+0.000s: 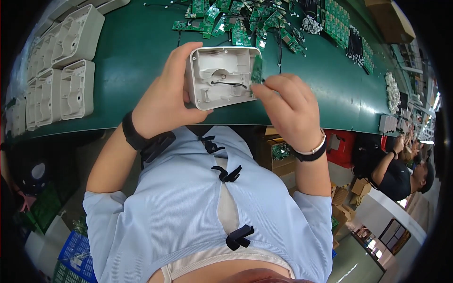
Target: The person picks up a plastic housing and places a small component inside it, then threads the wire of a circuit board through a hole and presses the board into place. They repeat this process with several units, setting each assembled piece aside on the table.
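Note:
My left hand [172,92] grips a white plastic housing [200,94] by its left side, thumb along the near edge and fingers behind the far corner. The open inside of the housing faces up, showing moulded posts and a round recess. A black wire [229,84] runs across its interior toward the right wall. Between thumb and fingertips, my right hand [290,101] pinches a small green circuit board [257,70] at the housing's right edge. The board looks tilted and slightly blurred. Whether the wire joins the board I cannot tell.
Loose green circuit boards [240,35] with cables lie heaped beyond the housing on the green table [137,56]. More white housings [78,89] stand stacked at the left. Board panels [336,23] and cable bundles [355,47] lie far right. Another person [394,170] sits farther right.

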A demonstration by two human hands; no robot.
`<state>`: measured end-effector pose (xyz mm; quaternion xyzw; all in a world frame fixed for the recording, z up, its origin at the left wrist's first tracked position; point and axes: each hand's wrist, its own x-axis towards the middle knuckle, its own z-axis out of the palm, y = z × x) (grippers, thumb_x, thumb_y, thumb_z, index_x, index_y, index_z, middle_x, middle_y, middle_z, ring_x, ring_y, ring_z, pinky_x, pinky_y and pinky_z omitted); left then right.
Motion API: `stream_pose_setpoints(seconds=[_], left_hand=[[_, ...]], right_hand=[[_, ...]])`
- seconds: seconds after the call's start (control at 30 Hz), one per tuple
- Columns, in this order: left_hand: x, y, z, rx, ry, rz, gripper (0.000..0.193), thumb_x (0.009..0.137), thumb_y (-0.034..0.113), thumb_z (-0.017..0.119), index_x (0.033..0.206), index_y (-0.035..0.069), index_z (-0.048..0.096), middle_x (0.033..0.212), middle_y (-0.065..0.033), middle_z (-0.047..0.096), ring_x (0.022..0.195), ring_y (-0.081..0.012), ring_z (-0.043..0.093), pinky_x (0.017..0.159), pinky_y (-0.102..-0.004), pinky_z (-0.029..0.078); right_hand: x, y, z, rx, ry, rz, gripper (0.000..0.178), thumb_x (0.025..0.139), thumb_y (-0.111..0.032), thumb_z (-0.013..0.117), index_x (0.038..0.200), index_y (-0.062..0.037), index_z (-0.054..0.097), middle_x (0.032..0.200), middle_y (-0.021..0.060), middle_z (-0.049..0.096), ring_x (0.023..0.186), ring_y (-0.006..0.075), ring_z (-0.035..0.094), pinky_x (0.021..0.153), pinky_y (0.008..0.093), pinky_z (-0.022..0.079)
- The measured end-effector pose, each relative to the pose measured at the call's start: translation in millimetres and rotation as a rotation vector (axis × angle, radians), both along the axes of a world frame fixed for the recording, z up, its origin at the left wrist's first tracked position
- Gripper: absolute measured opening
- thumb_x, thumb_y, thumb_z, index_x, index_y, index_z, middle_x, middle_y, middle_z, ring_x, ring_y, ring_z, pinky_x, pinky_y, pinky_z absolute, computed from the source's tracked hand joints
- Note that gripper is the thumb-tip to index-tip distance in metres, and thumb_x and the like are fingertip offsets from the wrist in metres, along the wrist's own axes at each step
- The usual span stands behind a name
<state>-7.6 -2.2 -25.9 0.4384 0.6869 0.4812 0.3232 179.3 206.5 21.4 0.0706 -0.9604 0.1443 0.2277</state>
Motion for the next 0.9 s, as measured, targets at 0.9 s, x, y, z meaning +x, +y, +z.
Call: stream_pose_setpoints(seconds=[0.9], left_hand=[[8.5,-9.5,-27.9,0.136,-0.059,0.080,0.115,0.069,0.016,0.097,0.158,-0.001,0.025,0.144,-0.0264,0.051,0.125,-0.0405,0.064,0.104,-0.0423,0.055]], right_hand=[[-4.4,-52.6,-34.6,-0.432,0.000,-0.038,0.022,0.080,0.000,0.081,0.100,-0.0027,0.073,0.110,0.0086,0.076,0.095,0.0310,0.069,0.082,0.0404,0.052]])
